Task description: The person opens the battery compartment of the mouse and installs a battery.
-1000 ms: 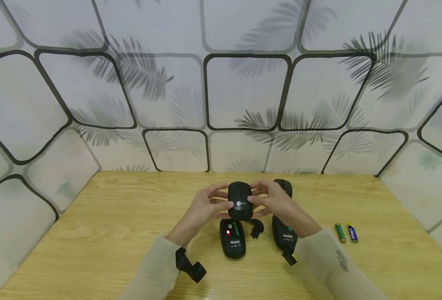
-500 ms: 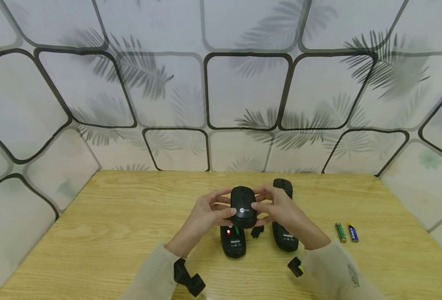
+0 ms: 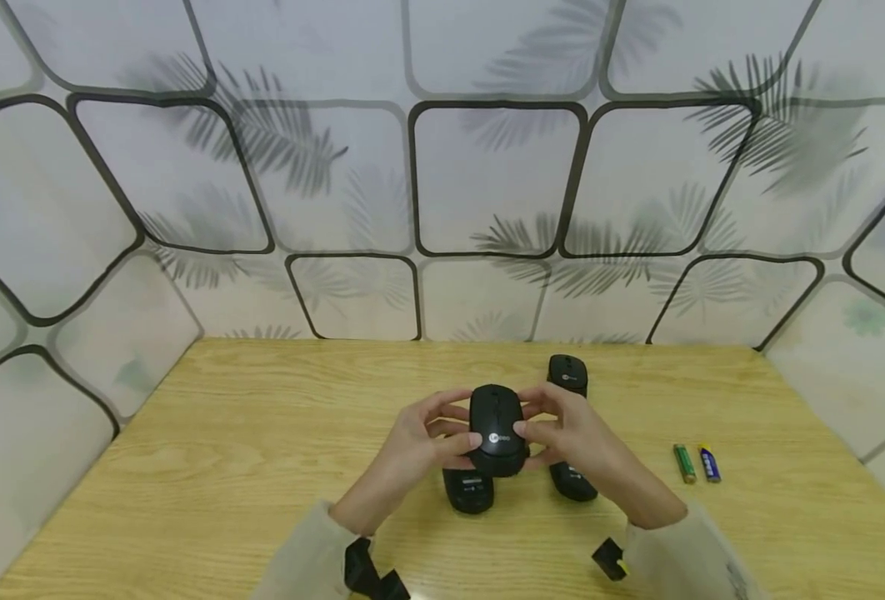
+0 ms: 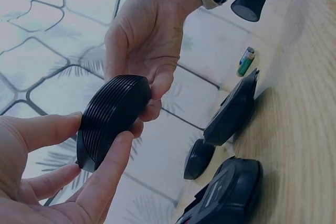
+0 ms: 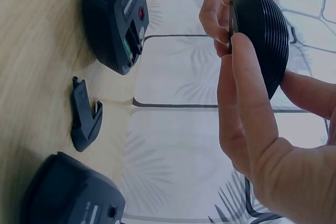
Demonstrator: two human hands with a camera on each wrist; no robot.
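Observation:
Both hands hold a black computer mouse (image 3: pixel 497 425) above the table, its top with the logo facing up in the head view. My left hand (image 3: pixel 429 437) pinches its left side, thumb and fingers on the ribbed edge seen in the left wrist view. From the opposite side my right hand (image 3: pixel 570 429) grips it. Below lies an upturned mouse (image 3: pixel 468 492), partly hidden by the held one; the right wrist view shows its battery slot with a green battery (image 5: pixel 128 46) and a red light. Beside it rests a loose black battery cover (image 5: pixel 84 116).
Another upturned mouse (image 3: pixel 573 483) lies under my right hand, and a further mouse (image 3: pixel 567 372) stands behind it. Two batteries, one green (image 3: pixel 685 463) and one blue (image 3: pixel 709 463), lie at the right. A patterned wall (image 3: pixel 480 300) rises behind the wooden table (image 3: pixel 262 433).
The hands have brought the held mouse nearer and slightly right, so it covers more of the upturned mouse below. The other things on the table stay in place.

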